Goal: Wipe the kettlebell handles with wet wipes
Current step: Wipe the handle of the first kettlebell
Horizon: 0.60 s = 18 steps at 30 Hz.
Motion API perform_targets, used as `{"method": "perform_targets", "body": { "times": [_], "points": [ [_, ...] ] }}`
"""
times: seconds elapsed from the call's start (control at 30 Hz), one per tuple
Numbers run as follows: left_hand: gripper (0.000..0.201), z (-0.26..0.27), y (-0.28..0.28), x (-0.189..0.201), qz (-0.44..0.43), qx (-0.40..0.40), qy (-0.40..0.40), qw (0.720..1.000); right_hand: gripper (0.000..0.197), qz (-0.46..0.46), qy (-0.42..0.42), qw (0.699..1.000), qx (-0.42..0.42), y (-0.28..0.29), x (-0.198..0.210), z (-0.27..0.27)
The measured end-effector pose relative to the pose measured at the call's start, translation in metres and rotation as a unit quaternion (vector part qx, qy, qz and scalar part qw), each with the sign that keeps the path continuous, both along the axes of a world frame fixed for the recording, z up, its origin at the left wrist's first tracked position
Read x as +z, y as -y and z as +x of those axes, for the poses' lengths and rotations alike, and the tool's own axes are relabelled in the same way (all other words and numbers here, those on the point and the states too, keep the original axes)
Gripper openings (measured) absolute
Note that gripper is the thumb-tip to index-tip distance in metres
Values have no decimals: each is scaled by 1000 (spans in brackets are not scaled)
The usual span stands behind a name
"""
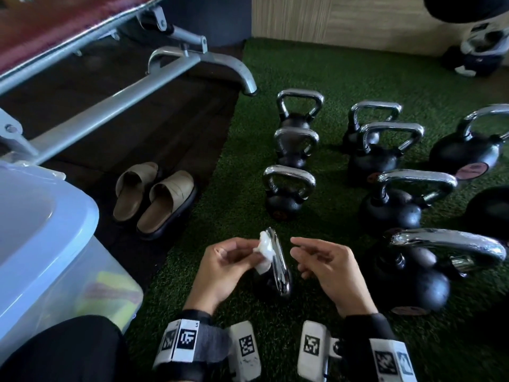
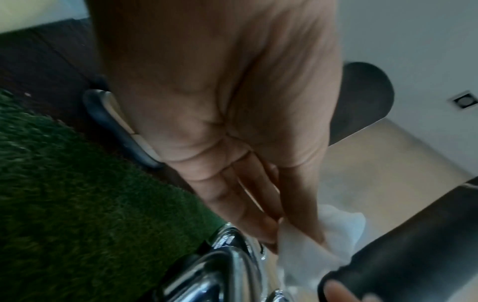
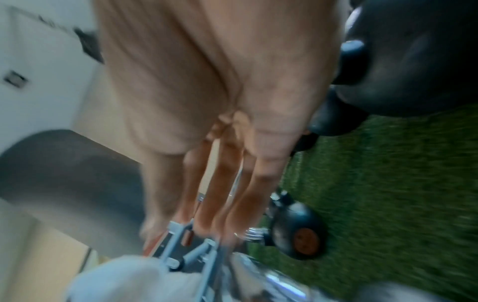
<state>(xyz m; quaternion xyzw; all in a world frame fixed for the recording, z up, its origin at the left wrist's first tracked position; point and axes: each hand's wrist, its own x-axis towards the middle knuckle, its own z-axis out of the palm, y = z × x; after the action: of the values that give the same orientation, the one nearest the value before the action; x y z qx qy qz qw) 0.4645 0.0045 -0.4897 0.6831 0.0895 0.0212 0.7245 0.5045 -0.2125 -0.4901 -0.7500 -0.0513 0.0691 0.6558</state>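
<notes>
The nearest kettlebell [image 1: 271, 282] stands on the green turf right in front of me, its chrome handle [image 1: 278, 263] seen edge-on. My left hand [image 1: 252, 256] pinches a crumpled white wet wipe [image 1: 265, 250] and holds it against the left side of that handle. In the left wrist view the wet wipe [image 2: 323, 241] sits under the fingertips [image 2: 269, 230], beside the chrome handle [image 2: 227, 265]. My right hand [image 1: 297, 250] hovers just right of the handle with relaxed fingers and holds nothing. The right wrist view is blurred, with the fingers [image 3: 220, 204] extended.
Several more black kettlebells with chrome handles [image 1: 289, 194] [image 1: 399, 205] [image 1: 418, 274] stand on the turf [image 1: 248, 150] ahead and to the right. A pair of beige slippers [image 1: 157, 197] lies on the dark mat. A blue-lidded plastic box [image 1: 49, 244] sits at the left, a bench frame [image 1: 110, 106] behind it.
</notes>
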Motion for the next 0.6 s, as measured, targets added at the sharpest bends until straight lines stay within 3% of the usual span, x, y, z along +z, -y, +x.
{"method": "perform_targets", "body": {
  "times": [0.13, 0.3, 0.4, 0.47, 0.53, 0.6],
  "points": [
    [32, 4, 14, 10, -48, -9, 6, 999, 32, 13, 2, 997, 82, -10, 30, -2],
    [27, 0, 26, 12, -25, -29, 27, 999, 24, 27, 24, 998, 49, -16, 28, -6],
    [37, -1, 25, 7, 1, -58, 30, 998, 21, 25, 25, 999, 22, -15, 21, -5],
    [55, 0, 19, -2, 67, -32, 2, 997, 20, -4, 37, 999, 8, -10, 14, -1],
    [68, 1, 11, -24, 201, -30, -49, 978, 18, -26, 38, 999, -23, -3, 4, 2],
    [93, -1, 10, -54, 252, -139, -124, 950, 16, -40, 28, 997, -59, 5, -5, 5]
  ]
}}
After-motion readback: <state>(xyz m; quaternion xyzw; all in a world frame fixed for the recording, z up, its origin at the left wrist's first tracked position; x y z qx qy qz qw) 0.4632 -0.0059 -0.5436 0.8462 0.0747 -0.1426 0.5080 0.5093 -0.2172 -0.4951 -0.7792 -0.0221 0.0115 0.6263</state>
